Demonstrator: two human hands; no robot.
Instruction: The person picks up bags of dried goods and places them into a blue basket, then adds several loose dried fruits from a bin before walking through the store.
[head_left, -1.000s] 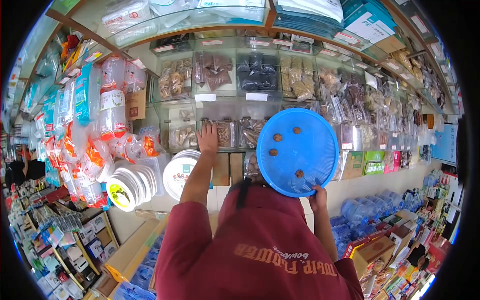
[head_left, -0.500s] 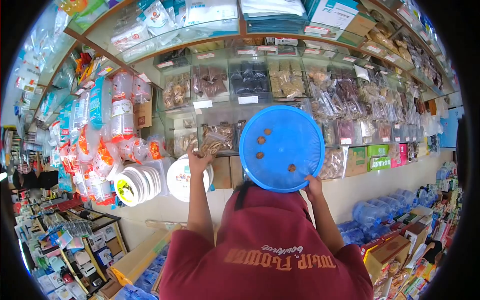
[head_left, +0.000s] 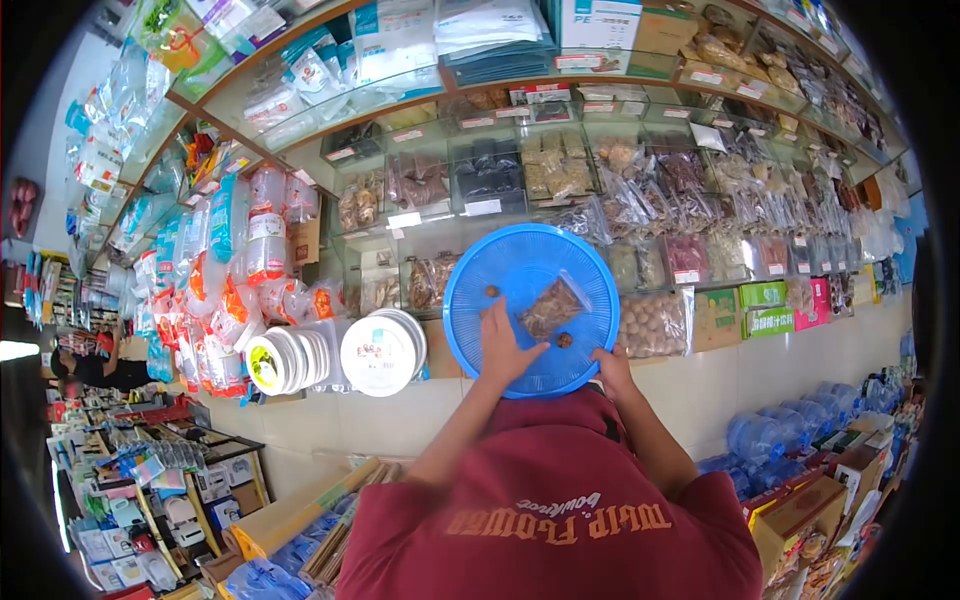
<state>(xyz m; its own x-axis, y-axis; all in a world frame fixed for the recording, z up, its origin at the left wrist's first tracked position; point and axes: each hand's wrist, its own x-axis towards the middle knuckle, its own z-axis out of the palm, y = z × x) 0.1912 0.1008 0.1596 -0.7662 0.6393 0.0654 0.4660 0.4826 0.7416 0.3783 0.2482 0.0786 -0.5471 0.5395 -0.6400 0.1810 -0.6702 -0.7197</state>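
A round blue plastic basket (head_left: pixel 463 345) is tilted toward me in front of the shelves. My right hand (head_left: pixel 617 372) grips its lower right rim. Inside the basket lies a clear packet of brown dried goods (head_left: pixel 550 308). My left hand (head_left: pixel 507 348) is over the basket's lower left part, its fingers stretched out and its thumb apart, with nothing held. One small round brown piece (head_left: pixel 491 291) shows above its fingertips. Another round brown piece (head_left: pixel 565 340) sits just right of the thumb. My left hand may hide other pieces.
Glass shelf compartments hold packets of dried goods (head_left: pixel 690 200). Stacked white round lids (head_left: pixel 378 355) and bagged bottles (head_left: pixel 266 245) stand left of the basket. Packed round items (head_left: pixel 652 325) and green boxes (head_left: pixel 765 308) are to the right. Large blue water bottles (head_left: pixel 755 437) stand lower right.
My left hand has gone from the shelf's lower compartment into the basket, and the packet it held now lies there. The basket has shifted left and slightly down in view.
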